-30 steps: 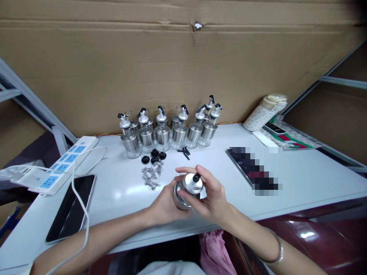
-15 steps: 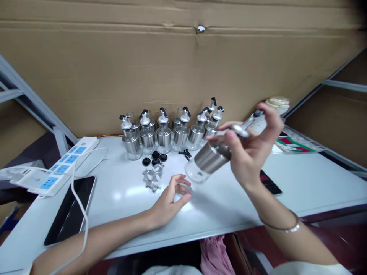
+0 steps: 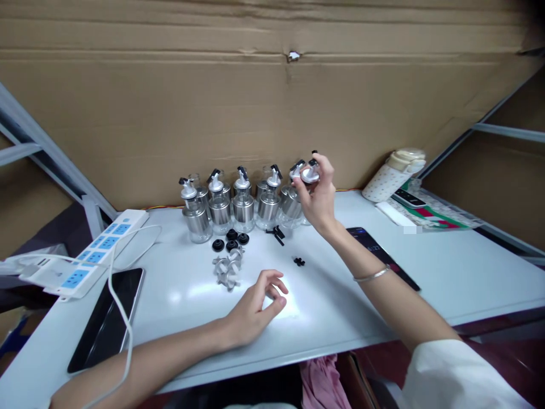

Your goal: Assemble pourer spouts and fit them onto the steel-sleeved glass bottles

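"At the near edge, what lies closest to the viewer?"

"Pink cloth (image 3: 326,380), hanging below a glossy white table (image 3: 323,324). Just in from that edge rests the person's left hand (image 3: 258,307), holding nothing, its fingers loosely curled with a gap to the thumb."

"And beside that arm?"

"To its left, a black flat-screened tablet (image 3: 106,324), crossed by a white cable (image 3: 116,292). Beyond the left hand sit a cluster of silver-grey winged fittings (image 3: 234,266) and, to their right, one small black flower-shaped piece (image 3: 299,262)."

"Farther in?"

"Round black stoppers (image 3: 218,245), then thin black levers (image 3: 279,234). A dark phone (image 3: 374,248) lies at right, partly behind the right forearm."

"Where is the right hand (image 3: 320,199)?"

"Raised at the right end of a row of clear glass bottles with metal sleeves (image 3: 244,210). Thumb and fingers grip a silver domed cap with a black tip (image 3: 310,176); the hand hides what is beneath."

"Behind everything?"

"One cream-lidded, dotted flask (image 3: 392,175) leans at right, before a tan cardboard wall (image 3: 191,113)."
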